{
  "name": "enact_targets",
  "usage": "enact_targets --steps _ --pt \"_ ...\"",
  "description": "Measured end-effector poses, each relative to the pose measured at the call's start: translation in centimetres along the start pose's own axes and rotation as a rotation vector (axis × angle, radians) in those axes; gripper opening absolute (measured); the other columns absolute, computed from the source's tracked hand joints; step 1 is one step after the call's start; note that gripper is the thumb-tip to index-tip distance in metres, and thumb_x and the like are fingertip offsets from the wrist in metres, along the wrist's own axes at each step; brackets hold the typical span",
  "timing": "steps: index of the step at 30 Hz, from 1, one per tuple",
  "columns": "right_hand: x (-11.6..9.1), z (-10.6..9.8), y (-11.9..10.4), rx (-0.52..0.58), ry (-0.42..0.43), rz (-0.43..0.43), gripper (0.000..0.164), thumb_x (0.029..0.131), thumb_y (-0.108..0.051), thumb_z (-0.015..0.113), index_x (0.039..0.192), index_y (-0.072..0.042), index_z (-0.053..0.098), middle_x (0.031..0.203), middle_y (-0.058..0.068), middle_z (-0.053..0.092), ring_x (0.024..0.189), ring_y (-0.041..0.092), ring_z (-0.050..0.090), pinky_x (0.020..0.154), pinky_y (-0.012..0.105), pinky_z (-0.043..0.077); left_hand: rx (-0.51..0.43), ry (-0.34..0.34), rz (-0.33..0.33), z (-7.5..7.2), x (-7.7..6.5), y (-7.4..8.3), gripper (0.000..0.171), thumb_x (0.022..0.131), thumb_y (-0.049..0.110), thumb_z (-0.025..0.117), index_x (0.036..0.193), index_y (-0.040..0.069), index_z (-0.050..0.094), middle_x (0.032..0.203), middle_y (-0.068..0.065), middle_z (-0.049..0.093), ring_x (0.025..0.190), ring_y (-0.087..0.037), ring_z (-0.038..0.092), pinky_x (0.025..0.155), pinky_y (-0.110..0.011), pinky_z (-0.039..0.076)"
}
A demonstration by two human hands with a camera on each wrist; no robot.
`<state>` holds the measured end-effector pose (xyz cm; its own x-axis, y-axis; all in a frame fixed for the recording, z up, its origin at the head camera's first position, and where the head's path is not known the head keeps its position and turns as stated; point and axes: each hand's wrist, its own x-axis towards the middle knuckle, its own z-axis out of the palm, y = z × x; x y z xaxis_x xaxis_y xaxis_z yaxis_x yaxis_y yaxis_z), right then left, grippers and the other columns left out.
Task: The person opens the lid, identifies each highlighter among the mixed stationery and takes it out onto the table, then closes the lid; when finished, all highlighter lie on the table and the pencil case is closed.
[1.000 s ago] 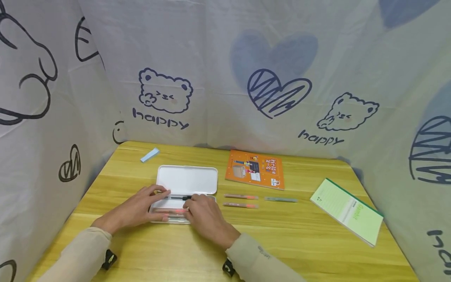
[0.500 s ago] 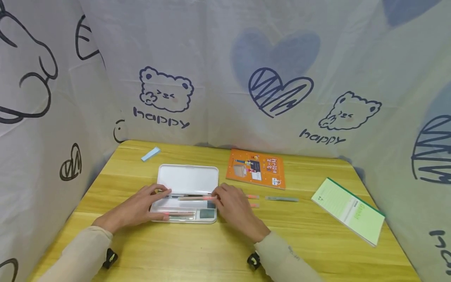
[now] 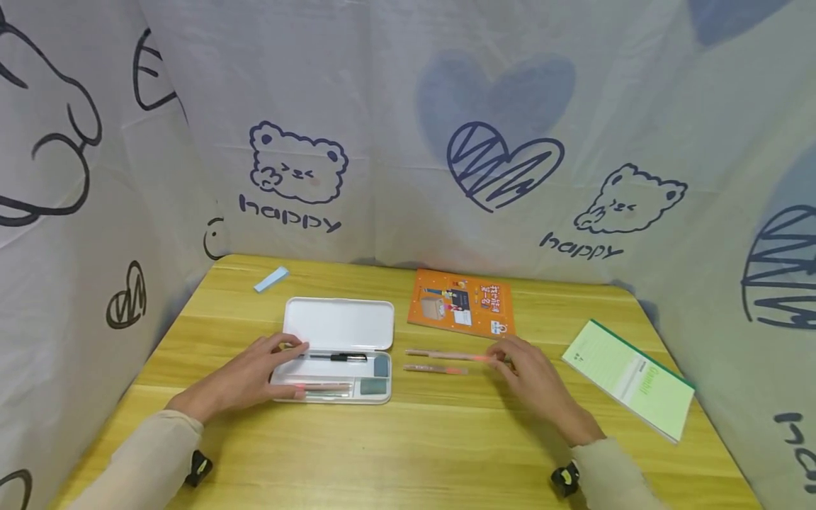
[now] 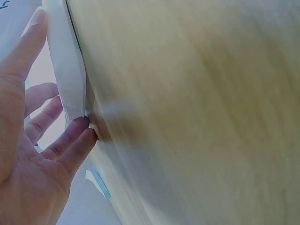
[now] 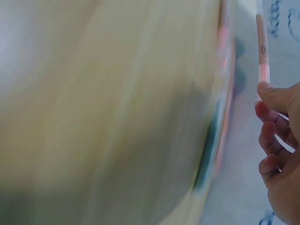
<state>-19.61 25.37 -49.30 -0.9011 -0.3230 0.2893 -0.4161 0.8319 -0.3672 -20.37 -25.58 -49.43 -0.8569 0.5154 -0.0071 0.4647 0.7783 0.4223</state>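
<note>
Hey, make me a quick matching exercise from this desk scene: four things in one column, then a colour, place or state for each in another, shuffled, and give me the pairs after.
Column one
1. black pen
2. notepad
3. booklet
4. right hand

Column two
A. orange cover
B. pinching a pinkish pen
C. lying in the open case
D. light green cover

Pairs: 1-C, 2-D, 3-A, 4-B

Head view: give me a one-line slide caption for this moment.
Right hand pinches a pink-tipped pen while the left hand holds the open white pencil case.
</note>
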Motion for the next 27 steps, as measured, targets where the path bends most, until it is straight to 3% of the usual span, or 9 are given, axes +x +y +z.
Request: enact_targets --steps 7,13,20,27 --pt "-3.2 -2.0 4.6 -0.028 -0.022 0.052 0.008 0.103 -0.016 0.076 0.111 -0.014 0.077 0.096 -0.007 0.067 0.075 0.002 0.05 0.066 0.025 0.046 0.001 -0.003 -0.001 0.0 0.0 0.0 0.086 0.095 0.061 0.078 0.162 0.013 0.054 0.16 -0.011 0.051 0.143 -0.039 0.05 0.114 -0.064 0.048" --pt "-4.8 -2.7 7.0 -0.053 -0.045 0.064 0.01 0.102 -0.016 0.077 0.112 -0.016 0.076 0.101 -0.008 0.07 0.078 0.0 0.054 0.068 0.028 0.05 0.001 0.0 0.002 0.0 0.0 0.0 0.086 0.095 0.061 0.078 0.162 0.012 0.054 0.16 -0.011 0.051 0.142 -0.039 0.051 0.115 -0.064 0.048" --pt "-5.0 -2.3 7.7 -0.016 -0.098 0.108 0.006 0.103 -0.019 0.076 0.11 -0.019 0.075 0.095 -0.009 0.066 0.074 0.001 0.047 0.066 0.025 0.043 0.0 0.0 0.008 -0.1 0.1 -0.1 0.085 0.096 0.058 0.079 0.162 0.011 0.054 0.159 -0.012 0.051 0.141 -0.039 0.051 0.113 -0.063 0.049" --pt "-4.8 -2.0 7.6 -0.023 -0.098 0.102 0.007 0.103 -0.016 0.076 0.108 -0.02 0.076 0.1 -0.007 0.07 0.077 0.002 0.051 0.068 0.026 0.046 -0.003 -0.012 -0.001 0.0 0.1 -0.1 0.085 0.096 0.059 0.079 0.162 0.012 0.054 0.16 -0.011 0.051 0.143 -0.038 0.05 0.115 -0.064 0.048"
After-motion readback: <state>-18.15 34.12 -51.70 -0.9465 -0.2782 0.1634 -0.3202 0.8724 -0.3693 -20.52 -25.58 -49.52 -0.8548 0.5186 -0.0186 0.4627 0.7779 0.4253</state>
